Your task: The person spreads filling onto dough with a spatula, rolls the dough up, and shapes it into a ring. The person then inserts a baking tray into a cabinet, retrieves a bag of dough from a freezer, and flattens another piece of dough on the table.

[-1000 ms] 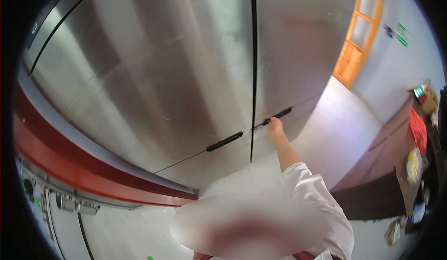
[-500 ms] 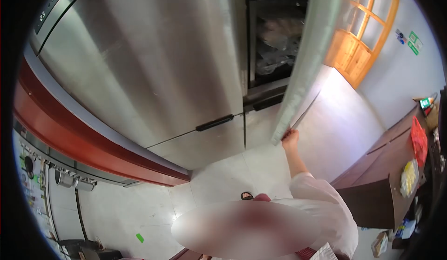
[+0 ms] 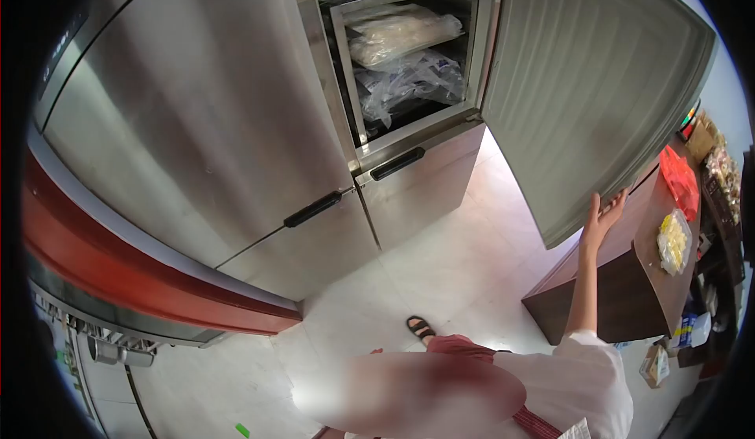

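A steel refrigerator door stands wide open, its ribbed grey inner side facing me. My right hand is at the door's lower outer edge, fingers spread and thumb apart, touching or very near the edge without gripping it. Inside the open compartment, a clear bag of pale food lies above a crumpled plastic bag, both behind a metal frame. My left hand is out of view.
Closed steel doors with black handles fill the left. A dark brown counter at right carries a red plastic bag and a yellow pack. A red cabinet edge runs along the left; pans hang beyond.
The refrigerator door has swung much wider to the right, exposing the compartment and its bags. My right hand moved right with it, and its closed fingers have opened.
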Available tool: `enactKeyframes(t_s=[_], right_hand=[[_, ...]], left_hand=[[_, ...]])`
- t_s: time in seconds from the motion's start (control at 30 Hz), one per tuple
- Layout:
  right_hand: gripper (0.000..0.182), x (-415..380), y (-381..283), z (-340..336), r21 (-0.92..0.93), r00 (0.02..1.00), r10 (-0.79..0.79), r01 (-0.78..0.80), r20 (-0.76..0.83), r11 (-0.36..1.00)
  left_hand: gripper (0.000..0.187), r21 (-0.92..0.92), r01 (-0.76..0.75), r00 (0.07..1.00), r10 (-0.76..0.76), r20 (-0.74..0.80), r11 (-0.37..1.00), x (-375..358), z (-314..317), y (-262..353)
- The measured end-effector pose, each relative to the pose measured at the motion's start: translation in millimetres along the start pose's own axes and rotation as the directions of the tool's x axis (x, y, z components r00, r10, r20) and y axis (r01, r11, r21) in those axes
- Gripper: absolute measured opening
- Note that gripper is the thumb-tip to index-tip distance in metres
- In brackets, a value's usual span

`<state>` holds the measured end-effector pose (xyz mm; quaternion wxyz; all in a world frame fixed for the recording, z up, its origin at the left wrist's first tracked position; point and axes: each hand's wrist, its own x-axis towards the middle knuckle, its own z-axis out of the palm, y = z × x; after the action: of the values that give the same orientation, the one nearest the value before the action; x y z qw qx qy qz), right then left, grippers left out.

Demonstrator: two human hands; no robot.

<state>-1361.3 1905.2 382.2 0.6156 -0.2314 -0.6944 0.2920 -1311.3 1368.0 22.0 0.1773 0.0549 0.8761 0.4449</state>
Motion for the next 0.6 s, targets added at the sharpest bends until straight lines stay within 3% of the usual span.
enactKeyframes(t_s=[0.03, 0.07, 0.13, 0.3, 0.5, 0.57, 0.6], right_hand=[[0.078, 16, -1, 3, -0.27, 0.995, -0.093, 0.08, -0.037, 0.959], [0.078, 29, 15, 5, -0.261, 0.995, -0.09, 0.075, -0.044, 0.962], [0.082, 51, 64, 4, -0.506, 0.952, -0.271, 0.165, -0.144, 0.847], [0.077, 70, 125, -1, -0.448, 0.951, -0.26, 0.161, -0.168, 0.879], [0.067, 129, 173, -34, -0.406, 0.957, -0.224, 0.133, -0.185, 0.904], [0.064, 132, 177, -41, -0.413, 0.951, -0.23, 0.129, -0.206, 0.902], [0.063, 143, 177, -35, -0.409, 0.948, -0.24, 0.139, -0.208, 0.902]], left_hand=[[0.043, 0.006, -0.005, 1.0, 0.005, -0.009, 1.0, 0, 4, 12], [0.043, -0.011, 0.005, 1.0, -0.005, 0.024, 1.0, -1, 7, 23], [0.044, -0.046, 0.026, 0.996, -0.022, 0.09, 0.999, 4, 6, 34], [0.042, -0.035, -0.041, 0.997, 0.043, 0.06, 0.999, 90, 6, 20], [0.038, -0.073, -0.238, 0.971, 0.237, -0.021, 0.969, 218, -20, 199], [0.039, -0.203, -0.42, 0.908, 0.406, -0.108, 0.885, 273, -17, 255], [0.04, -0.329, -0.371, 0.927, 0.369, -0.072, 0.869, 302, -20, 299]])
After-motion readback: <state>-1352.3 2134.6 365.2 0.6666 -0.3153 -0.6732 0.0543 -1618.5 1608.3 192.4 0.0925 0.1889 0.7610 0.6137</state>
